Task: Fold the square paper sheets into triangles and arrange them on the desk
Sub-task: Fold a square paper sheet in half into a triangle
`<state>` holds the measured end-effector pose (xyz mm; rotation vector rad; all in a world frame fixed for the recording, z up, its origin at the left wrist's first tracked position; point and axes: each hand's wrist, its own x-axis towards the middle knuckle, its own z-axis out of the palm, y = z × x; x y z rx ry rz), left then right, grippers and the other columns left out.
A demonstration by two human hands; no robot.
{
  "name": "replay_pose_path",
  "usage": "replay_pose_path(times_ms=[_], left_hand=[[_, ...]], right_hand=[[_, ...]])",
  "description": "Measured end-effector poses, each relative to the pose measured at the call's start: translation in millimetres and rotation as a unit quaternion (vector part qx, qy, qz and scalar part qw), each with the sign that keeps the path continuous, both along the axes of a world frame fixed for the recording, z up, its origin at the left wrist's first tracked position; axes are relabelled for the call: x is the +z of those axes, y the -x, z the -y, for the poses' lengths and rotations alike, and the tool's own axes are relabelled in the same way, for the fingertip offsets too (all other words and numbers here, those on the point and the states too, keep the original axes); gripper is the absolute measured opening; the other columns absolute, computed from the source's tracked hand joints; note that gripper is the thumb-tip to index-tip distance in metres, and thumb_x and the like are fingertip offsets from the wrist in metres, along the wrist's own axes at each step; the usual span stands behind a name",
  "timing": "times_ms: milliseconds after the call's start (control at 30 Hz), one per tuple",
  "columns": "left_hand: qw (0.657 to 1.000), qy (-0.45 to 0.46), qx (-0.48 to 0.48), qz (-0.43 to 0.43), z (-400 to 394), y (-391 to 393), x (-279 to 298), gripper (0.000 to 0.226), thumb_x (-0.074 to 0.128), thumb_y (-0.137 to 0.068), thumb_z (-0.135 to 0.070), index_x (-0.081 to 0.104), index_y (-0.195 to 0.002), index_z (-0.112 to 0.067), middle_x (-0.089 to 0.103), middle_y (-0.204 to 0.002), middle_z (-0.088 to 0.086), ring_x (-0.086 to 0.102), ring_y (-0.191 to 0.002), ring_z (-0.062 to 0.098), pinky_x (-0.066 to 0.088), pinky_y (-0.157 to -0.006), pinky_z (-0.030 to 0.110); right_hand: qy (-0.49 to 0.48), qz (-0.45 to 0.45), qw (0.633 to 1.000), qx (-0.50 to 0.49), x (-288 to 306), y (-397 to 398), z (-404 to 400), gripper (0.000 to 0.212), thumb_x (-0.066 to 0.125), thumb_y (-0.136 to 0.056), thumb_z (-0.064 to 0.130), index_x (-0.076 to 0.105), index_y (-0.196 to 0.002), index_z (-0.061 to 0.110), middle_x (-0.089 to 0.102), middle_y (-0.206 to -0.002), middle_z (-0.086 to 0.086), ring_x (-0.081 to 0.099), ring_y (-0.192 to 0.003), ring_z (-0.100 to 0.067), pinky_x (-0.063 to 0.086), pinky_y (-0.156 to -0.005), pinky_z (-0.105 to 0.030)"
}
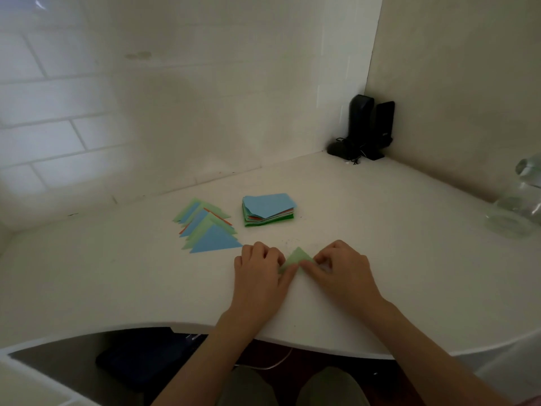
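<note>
A light green paper sheet (297,257), folded into a triangle, lies on the white desk (117,273) between my hands. My left hand (259,276) presses its left corner with curled fingers and the thumb. My right hand (341,271) pinches its right corner. Both hands cover the sheet's lower part. A row of folded triangles (207,230) in blue, green and orange lies overlapped to the left behind my left hand. A stack of square sheets (268,210) with a blue one on top sits behind the folded sheet.
Two black speakers (370,127) with cables stand in the far corner against the walls. A clear plastic bottle (518,206) lies at the right edge. The desk's curved front edge runs just under my wrists.
</note>
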<state>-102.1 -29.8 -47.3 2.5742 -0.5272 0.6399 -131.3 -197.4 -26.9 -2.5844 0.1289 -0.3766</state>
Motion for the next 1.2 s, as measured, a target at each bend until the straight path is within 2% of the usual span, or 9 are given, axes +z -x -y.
replay_pose_path(times_ms=[200,333,467,533,633,700,900,1067,1200], left_hand=[[0.996,-0.061,0.054,-0.025,9,-2,4,0.038,0.044,-0.086,-0.052,0.058,-0.074,-0.019,0.052,-0.083,0.003,0.048,-0.081,0.026,0.035,-0.067,0.037],[0.991,-0.056,0.067,-0.097,7,-2,7,0.030,0.045,-0.091,-0.053,0.057,-0.095,-0.025,0.045,-0.105,-0.002,0.038,-0.104,0.021,0.028,-0.084,0.034],[0.988,-0.014,0.049,-0.145,2,-6,10,0.024,0.051,-0.088,-0.052,0.057,-0.093,-0.030,0.045,-0.106,-0.006,0.036,-0.105,0.018,0.027,-0.085,0.031],[0.986,0.012,0.035,-0.164,-2,-8,12,0.019,0.055,-0.088,-0.048,0.057,-0.091,-0.030,0.046,-0.105,-0.007,0.037,-0.104,0.017,0.026,-0.084,0.029],[0.984,0.031,0.012,-0.175,-7,-10,15,0.012,0.059,-0.088,-0.040,0.060,-0.090,-0.028,0.049,-0.101,-0.007,0.039,-0.101,0.017,0.032,-0.082,0.030],[0.984,0.055,-0.003,-0.170,-8,-10,15,0.006,0.063,-0.087,-0.031,0.063,-0.089,-0.025,0.052,-0.096,-0.006,0.043,-0.096,0.018,0.037,-0.080,0.031],[0.997,0.017,-0.011,-0.072,5,1,16,0.010,0.056,-0.086,-0.001,0.063,-0.092,-0.008,0.053,-0.091,0.010,0.045,-0.086,0.027,0.041,-0.070,0.038],[0.990,-0.055,0.044,-0.124,31,14,27,0.033,0.044,-0.098,-0.036,0.048,-0.120,-0.012,0.044,-0.117,0.009,0.042,-0.104,0.026,0.038,-0.086,0.032],[0.980,-0.038,0.047,-0.191,36,8,32,0.038,0.055,-0.092,-0.036,0.046,-0.121,-0.013,0.043,-0.119,0.009,0.046,-0.105,0.025,0.039,-0.085,0.031]], right_hand=[[0.033,-0.012,0.999,-0.033,-1,-4,-3,0.034,0.056,-0.079,0.063,0.059,-0.076,0.030,0.049,-0.089,0.012,0.049,-0.084,-0.007,0.026,-0.075,-0.028],[0.002,-0.004,0.999,-0.040,-4,-4,-1,0.034,0.062,-0.073,0.064,0.057,-0.073,0.030,0.050,-0.086,0.012,0.050,-0.077,-0.007,0.037,-0.079,-0.030],[-0.061,0.009,0.998,-0.022,-5,-6,4,0.034,0.073,-0.069,0.054,0.057,-0.083,0.028,0.051,-0.086,0.011,0.049,-0.072,-0.005,0.042,-0.078,-0.030],[-0.108,0.003,0.994,-0.006,-3,-7,9,0.034,0.078,-0.068,0.041,0.056,-0.087,0.023,0.054,-0.085,0.008,0.049,-0.068,-0.004,0.043,-0.072,-0.025],[-0.137,-0.013,0.990,0.012,1,-7,16,0.029,0.080,-0.070,0.029,0.058,-0.087,0.020,0.056,-0.083,0.007,0.050,-0.064,-0.002,0.037,-0.060,-0.007],[-0.146,-0.017,0.989,0.017,1,-7,17,0.026,0.079,-0.071,0.025,0.059,-0.087,0.019,0.057,-0.082,0.006,0.050,-0.064,-0.002,0.036,-0.059,-0.004],[-0.122,-0.011,0.992,0.016,-3,-6,15,0.023,0.077,-0.073,0.027,0.059,-0.087,0.022,0.056,-0.085,0.007,0.049,-0.065,-0.002,0.035,-0.061,-0.011],[-0.109,-0.006,0.994,0.021,-4,-4,12,0.020,0.074,-0.076,0.030,0.059,-0.088,0.024,0.055,-0.088,0.007,0.049,-0.068,-0.003,0.045,-0.075,-0.026],[-0.109,-0.002,0.994,0.017,-6,-3,12,0.019,0.074,-0.076,0.031,0.058,-0.086,0.027,0.054,-0.088,0.007,0.048,-0.069,-0.002,0.046,-0.079,-0.030]])
